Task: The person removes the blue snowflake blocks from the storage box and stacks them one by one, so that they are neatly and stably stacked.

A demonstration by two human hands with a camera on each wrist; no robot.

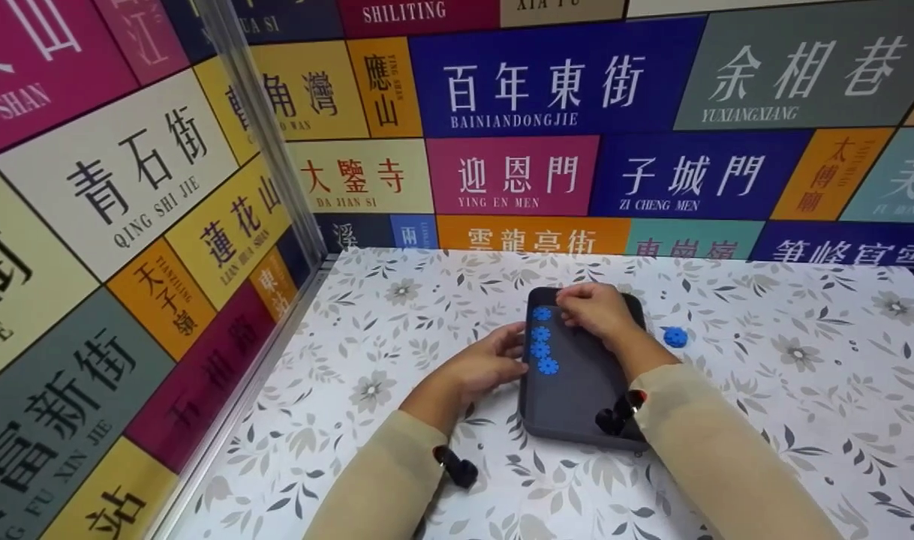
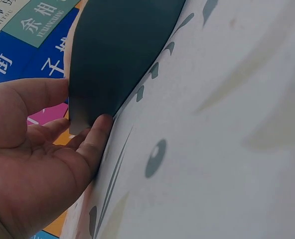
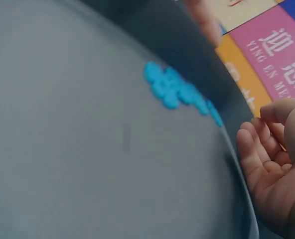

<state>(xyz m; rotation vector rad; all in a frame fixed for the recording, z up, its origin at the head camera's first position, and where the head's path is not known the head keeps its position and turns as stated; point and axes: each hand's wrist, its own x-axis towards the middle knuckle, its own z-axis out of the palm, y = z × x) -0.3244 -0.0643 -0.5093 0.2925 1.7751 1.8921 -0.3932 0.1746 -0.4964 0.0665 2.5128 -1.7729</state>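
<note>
A dark grey rectangular tray (image 1: 584, 405) lies on the table with a vertical row of several blue, flower-shaped plastic pieces (image 1: 539, 349) near its left side. My left hand (image 1: 487, 365) holds the tray's left edge; in the left wrist view, the thumb lies at the upper rim and a finger reaches the base near the tabletop. Over the tray's far end is my right hand (image 1: 599, 311), thumb and index fingertips together. In the right wrist view, this right hand (image 3: 274, 159) shows curled fingers; whether something small is between the tips is unclear.
More blue pieces (image 1: 675, 337) lie in a small pile right of the tray, beside my right forearm. A floral-patterned cloth (image 1: 772, 420) covers the table. Walls with colourful lettered panels (image 1: 513, 176) stand behind and to the left. Small dark cameras (image 1: 457, 466) hang at both wrists.
</note>
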